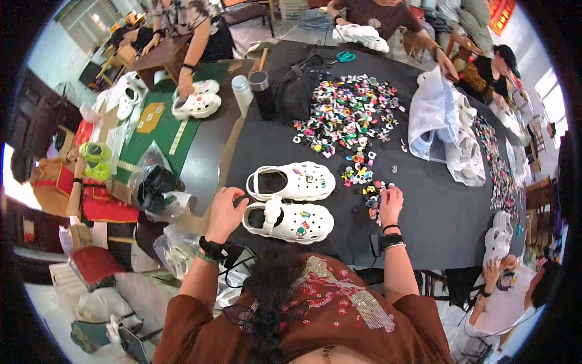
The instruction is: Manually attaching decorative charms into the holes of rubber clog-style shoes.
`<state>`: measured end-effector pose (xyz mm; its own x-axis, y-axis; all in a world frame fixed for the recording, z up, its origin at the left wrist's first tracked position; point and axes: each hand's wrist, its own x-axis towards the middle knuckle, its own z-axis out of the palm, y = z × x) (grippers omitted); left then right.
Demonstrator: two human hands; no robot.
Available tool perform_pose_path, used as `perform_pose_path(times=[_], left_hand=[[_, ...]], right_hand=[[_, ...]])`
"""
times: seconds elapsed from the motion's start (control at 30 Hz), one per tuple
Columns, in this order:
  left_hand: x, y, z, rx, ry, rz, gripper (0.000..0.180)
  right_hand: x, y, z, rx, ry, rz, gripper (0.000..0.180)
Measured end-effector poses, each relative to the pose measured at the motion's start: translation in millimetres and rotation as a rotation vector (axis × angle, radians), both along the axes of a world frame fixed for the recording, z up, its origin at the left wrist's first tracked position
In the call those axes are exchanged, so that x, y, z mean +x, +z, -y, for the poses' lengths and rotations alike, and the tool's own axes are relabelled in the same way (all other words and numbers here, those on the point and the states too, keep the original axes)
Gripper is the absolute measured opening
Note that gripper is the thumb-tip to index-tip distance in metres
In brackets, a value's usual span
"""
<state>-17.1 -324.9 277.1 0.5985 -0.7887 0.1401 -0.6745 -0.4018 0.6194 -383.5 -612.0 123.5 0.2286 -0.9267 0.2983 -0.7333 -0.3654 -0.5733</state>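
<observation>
Bare forearms w/ rust-brown short sleeves, sequinned red & silver patch on chest. Left hand [225,212]: black wrist strap + green band, cable attached. Right hand [390,205]: black strap, thin bracelets.

A large table [461,212] with a black cover fills the middle of the room and serves as the landmark. Left of it, touching its edge, stands a second table [159,130] topped with green felt, with brown cardboard lying along the seam between the 2. Beyond the black table's far-left corner a wooden chair [121,59] stands on a pale floor [257,31], and farther left is a light wall with a window [85,21]. Right of the table, bright daylight comes through another window [555,85]. Near the table's left side, low down, dark wooden furniture [30,106] lines the wall.
</observation>
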Motion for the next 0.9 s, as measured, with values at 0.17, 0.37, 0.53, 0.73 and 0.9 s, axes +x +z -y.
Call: perform_pose_path(times=[0.17, 0.37, 0.53, 0.73, 0.9], left_hand=[[10, -9, -32, -0.022, 0.123, 0.027, 0.018], [16, -8, -51, -0.085, 0.173, 0.014, 0.016], [21, -17, -70, -0.099, 0.212, -0.037, 0.014], [25, -12, -72, -0.077, 0.232, -0.040, 0.013], [23, -15, -70, -0.079, 0.223, -0.132, 0.013]], right_hand=[[34, 42, 10, -0.185, -0.005, -0.170, 0.011], [72, 58, 33, -0.010, 0.108, -0.106, 0.028], [147, 123, -16, -0.001, 0.748, -0.070, 0.025], [214, 158, -97, -0.148, 1.385, -0.591, 0.070], [243, 142, -94, -0.098, 1.461, -0.697, 0.078]])
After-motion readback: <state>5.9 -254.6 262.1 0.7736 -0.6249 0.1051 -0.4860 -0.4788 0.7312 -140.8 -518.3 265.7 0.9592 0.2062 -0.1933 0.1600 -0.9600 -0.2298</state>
